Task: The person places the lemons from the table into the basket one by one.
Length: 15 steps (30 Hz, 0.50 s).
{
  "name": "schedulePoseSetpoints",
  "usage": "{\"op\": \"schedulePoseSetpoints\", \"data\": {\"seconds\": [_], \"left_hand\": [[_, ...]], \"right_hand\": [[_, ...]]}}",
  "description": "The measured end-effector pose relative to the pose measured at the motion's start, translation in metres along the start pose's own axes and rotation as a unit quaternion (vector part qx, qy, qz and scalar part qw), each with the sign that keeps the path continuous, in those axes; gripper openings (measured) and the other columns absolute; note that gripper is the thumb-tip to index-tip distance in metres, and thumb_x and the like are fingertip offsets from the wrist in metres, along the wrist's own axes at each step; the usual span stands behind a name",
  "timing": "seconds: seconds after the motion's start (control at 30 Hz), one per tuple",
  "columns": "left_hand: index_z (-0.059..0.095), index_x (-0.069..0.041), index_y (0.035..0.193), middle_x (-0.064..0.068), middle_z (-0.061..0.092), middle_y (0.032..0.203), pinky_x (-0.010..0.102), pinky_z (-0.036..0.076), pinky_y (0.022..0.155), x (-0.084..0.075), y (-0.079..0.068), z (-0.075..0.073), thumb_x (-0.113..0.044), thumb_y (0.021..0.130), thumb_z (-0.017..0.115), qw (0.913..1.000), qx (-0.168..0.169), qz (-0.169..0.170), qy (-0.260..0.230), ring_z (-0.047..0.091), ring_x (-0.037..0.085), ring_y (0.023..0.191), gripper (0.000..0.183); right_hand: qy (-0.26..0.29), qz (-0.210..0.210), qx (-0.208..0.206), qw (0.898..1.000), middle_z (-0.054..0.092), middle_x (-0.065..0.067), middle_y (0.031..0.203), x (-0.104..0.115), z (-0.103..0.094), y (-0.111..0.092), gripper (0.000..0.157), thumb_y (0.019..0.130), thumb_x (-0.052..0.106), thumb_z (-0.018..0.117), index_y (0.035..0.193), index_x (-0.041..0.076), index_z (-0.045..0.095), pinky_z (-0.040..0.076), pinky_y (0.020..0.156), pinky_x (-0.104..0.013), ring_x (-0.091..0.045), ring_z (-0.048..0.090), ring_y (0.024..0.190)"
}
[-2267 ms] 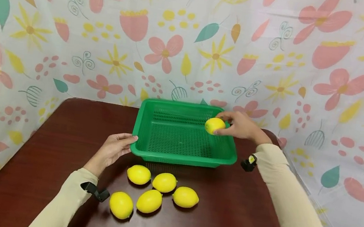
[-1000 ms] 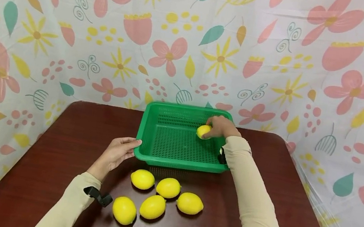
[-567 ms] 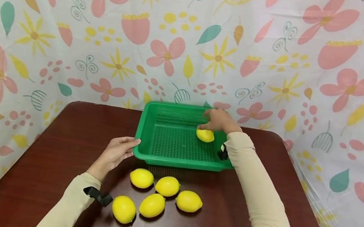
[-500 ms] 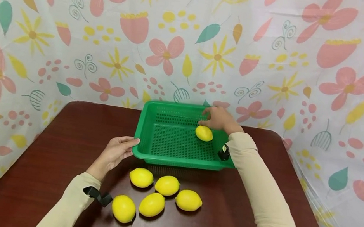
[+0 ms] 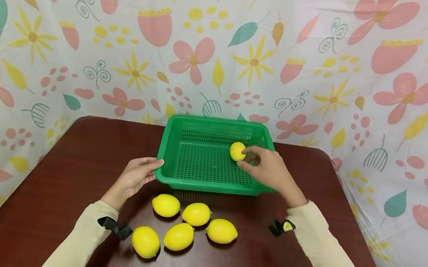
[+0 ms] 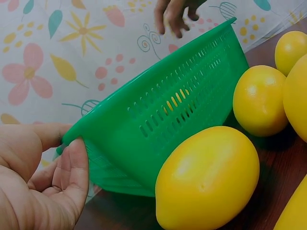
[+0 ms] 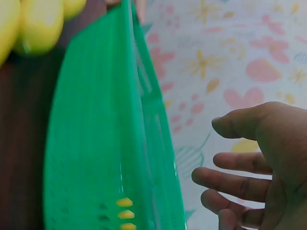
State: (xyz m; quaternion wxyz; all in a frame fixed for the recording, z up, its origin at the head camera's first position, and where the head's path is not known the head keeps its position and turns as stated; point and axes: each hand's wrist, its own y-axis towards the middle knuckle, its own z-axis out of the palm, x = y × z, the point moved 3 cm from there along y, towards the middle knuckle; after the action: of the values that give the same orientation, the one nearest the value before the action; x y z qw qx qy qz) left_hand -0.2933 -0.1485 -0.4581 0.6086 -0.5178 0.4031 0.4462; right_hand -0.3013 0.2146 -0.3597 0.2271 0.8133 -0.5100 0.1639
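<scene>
A green plastic basket [image 5: 210,185] with slotted walls sits at the back of the table. My left hand [image 5: 133,181] pinches its front-left rim between thumb and fingers, as the left wrist view also shows. One lemon [image 5: 238,151] lies inside, toward the basket's right back. My right hand [image 5: 271,169] hovers over the basket's right side, beside that lemon. In the right wrist view its loosely bent fingers [image 7: 235,184] are spread from the thumb, with nothing between them. Through the basket's slots, bits of yellow show in both wrist views.
Several lemons [image 5: 179,237] lie loosely grouped on the dark brown table [image 5: 260,265], in front of the basket. A floral-patterned cloth [image 5: 224,61] hangs behind and beside the table.
My right hand carried the lemon into the basket, let go of it and has drawn back toward the right front. The lemon has turned slightly. My left hand stays on the rim.
</scene>
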Motion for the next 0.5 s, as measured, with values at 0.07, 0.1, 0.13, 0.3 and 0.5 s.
{"op": "schedulePoseSetpoints", "data": {"seconds": [0.07,0.1,0.13,0.3,0.5], "left_hand": [[0.061,-0.001,0.122,-0.002,0.057,0.087,0.021,0.056,0.075,0.000,0.000,0.000,-0.022,0.098,0.072,1.0000,-0.002,0.002,-0.002,0.053,0.010,0.073,0.033],[0.062,-0.001,0.121,-0.003,0.057,0.087,0.021,0.056,0.075,0.000,-0.001,0.001,-0.022,0.098,0.072,1.0000,-0.003,0.002,-0.002,0.053,0.010,0.073,0.032],[0.062,-0.001,0.120,-0.003,0.057,0.086,0.022,0.056,0.075,0.000,-0.001,0.000,-0.022,0.098,0.072,1.0000,-0.003,0.002,-0.002,0.053,0.010,0.073,0.032],[0.063,-0.003,0.118,-0.003,0.056,0.086,0.022,0.055,0.076,0.001,-0.002,0.000,-0.023,0.099,0.072,1.0000,-0.002,-0.003,-0.003,0.052,0.010,0.073,0.029],[0.064,-0.005,0.115,-0.004,0.057,0.086,0.021,0.055,0.076,0.001,-0.002,0.001,-0.023,0.098,0.072,1.0000,-0.001,0.003,-0.007,0.053,0.010,0.074,0.026]], "right_hand": [[0.022,0.001,-0.009,1.000,0.075,0.000,0.094,0.006,0.004,-0.018,0.034,0.095,0.035,0.075,0.120,0.013,0.071,0.052,0.064,-0.033,-0.014,0.065,0.079],[0.032,0.003,-0.011,0.999,0.074,0.002,0.093,0.009,0.006,-0.027,0.033,0.095,0.035,0.076,0.119,0.014,0.071,0.052,0.064,-0.032,-0.013,0.064,0.080],[0.041,0.003,-0.014,0.999,0.073,0.003,0.092,0.013,0.008,-0.035,0.031,0.094,0.036,0.076,0.117,0.015,0.072,0.052,0.063,-0.032,-0.012,0.064,0.081],[0.065,-0.011,-0.020,0.998,0.070,0.013,0.086,0.029,0.028,-0.074,0.024,0.092,0.036,0.078,0.109,0.020,0.072,0.053,0.064,-0.029,-0.006,0.063,0.078],[0.030,-0.026,-0.015,0.999,0.068,0.017,0.085,0.032,0.057,-0.106,0.019,0.089,0.035,0.081,0.102,0.025,0.072,0.054,0.072,-0.030,-0.004,0.062,0.080]]}}
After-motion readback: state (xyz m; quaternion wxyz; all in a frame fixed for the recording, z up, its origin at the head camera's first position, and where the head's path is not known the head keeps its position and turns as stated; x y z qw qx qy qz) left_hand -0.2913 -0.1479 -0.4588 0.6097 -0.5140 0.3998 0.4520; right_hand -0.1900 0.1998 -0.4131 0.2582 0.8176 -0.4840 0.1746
